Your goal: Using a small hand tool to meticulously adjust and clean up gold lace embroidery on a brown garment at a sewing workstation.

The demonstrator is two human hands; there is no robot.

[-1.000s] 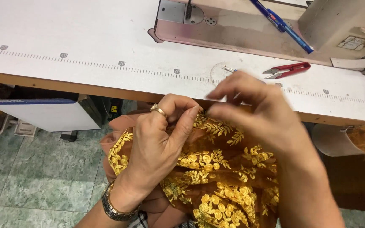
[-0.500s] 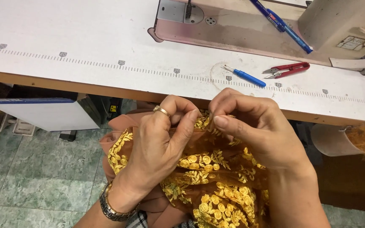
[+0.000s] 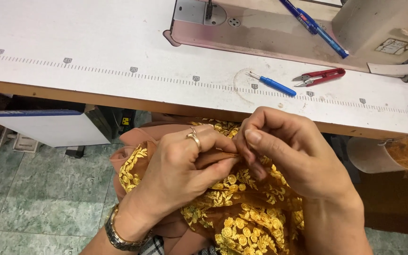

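Both hands down in the lap, just below the front edge of the counter (image 3: 72,52), working the same bit of brown fabric with yellow floral embroidery (image 3: 246,217). Left hand (image 3: 180,174) curled over the cloth, ring on one finger, thumb and fingers pressed together on a folded edge of the fabric. Right hand (image 3: 289,156) right up against it, fingertips touching the left ones, thumb and forefinger pinching that same fold. Can't tell if anything tiny like a thread or needle sits between the fingertips, too small to make out. Metal wristwatch (image 3: 119,233) on the left wrist, near the bottom of the shot. Up on the counter, past the hands: a blue-handled seam ripper (image 3: 272,85) lying flat, and just beside it, toward the right, a pair of red thread snips (image 3: 319,76), not touching each other. Printed ruler scale (image 3: 133,71) running along the counter near its front edge. Further back, the base plate of a sewing machine (image 3: 242,28) with a blue pen (image 3: 315,26) lying across it. Off below the counter's right end, a pale cup-like holder (image 3: 374,156) with orange thread scraps (image 3: 404,153) spilling out. Green tiled floor (image 3: 24,198) under the counter's left side.
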